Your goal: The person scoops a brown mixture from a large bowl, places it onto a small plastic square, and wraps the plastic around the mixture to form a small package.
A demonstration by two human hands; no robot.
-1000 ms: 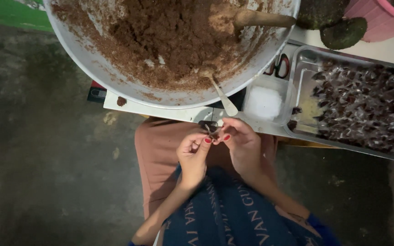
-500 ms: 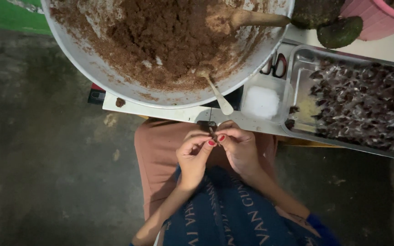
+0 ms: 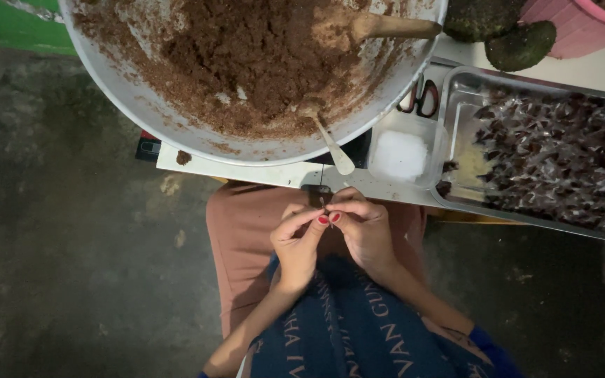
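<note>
Both hands meet over the lap, fingertips pinched together on a small dark piece point(image 3: 325, 204), too tiny and shadowed to make out its shape, its long axis or which way it points. The left hand point(image 3: 297, 241) curls in from below with thumb and forefinger closed on it; the right hand point(image 3: 364, 227) presses in from the other side, its fingers closed narrow on the same bit. The piece sits just under the near edge of the white board point(image 3: 246, 170).

Above, a wide, round metal bowl point(image 3: 106, 84) holds a coarse, crumbly brown mix point(image 3: 246, 49), smeared rough up the walls. A pale, smooth spoon point(image 3: 330, 143) lies in it, handle slanting out over the rim towards the hands. A wooden spoon point(image 3: 386, 26) lies at the far side. To the right stands a small, clear square tub point(image 3: 404, 150), beside it a shiny rectangular metal tray point(image 3: 456, 105) heaped with glossy, crinkled dark wrapped pieces point(image 3: 554, 161).
</note>
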